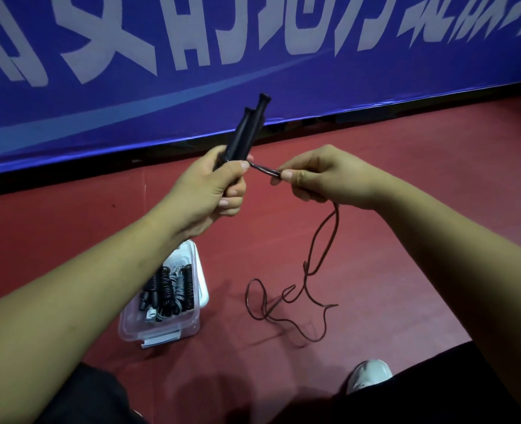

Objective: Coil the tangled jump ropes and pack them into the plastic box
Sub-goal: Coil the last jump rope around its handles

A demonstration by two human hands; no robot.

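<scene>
Head view: left hand (213, 185) clenched round two black handles (247, 130), held side by side, tips pointing up and away. Right hand (323, 179), just beside left, pinches thin dark rope (265, 170) between thumb and forefinger. Rest of rope hangs below right hand, loose loops on red floor (405, 148). Clear plastic box (158, 330) below left forearm, holding coiled ropes (169, 293); its white label is unreadable. Beyond hands, blue banner (253, 96) with large white characters, cropped, illegible.
</scene>
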